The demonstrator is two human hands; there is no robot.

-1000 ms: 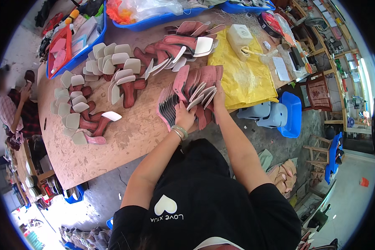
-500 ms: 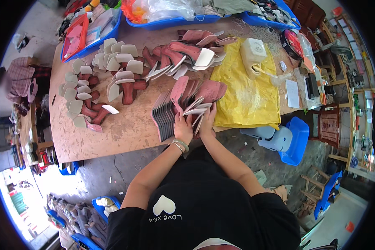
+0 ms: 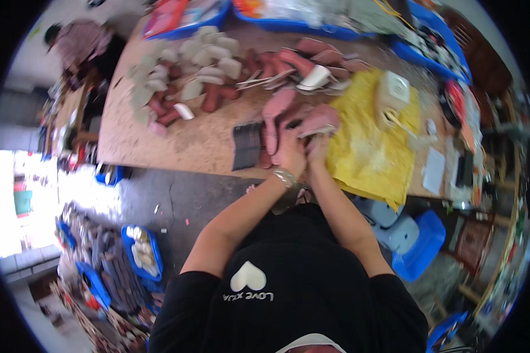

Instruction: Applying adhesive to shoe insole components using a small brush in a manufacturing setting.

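Observation:
My left hand and my right hand are side by side at the table's near edge. Both are closed around a bunch of curved pinkish-red insoles with pale undersides. Some fingers are hidden behind the bunch, and the picture is smeared by motion. Just left of my left hand, a close row of insoles shows its dark edges. A longer pink insole stands up beside it. Farther back lies a pile of red insoles with white ends.
More insoles with pale ends lie in clusters at the table's left. A yellow sack carries a whitish plastic jug on the right. Blue bins line the far edge. Below the table stand stools. Another person works far left.
The view has shifted, so the table appears higher and farther right. My hands have drawn closer together around the insoles, and the pale pieces between them are now mostly covered.

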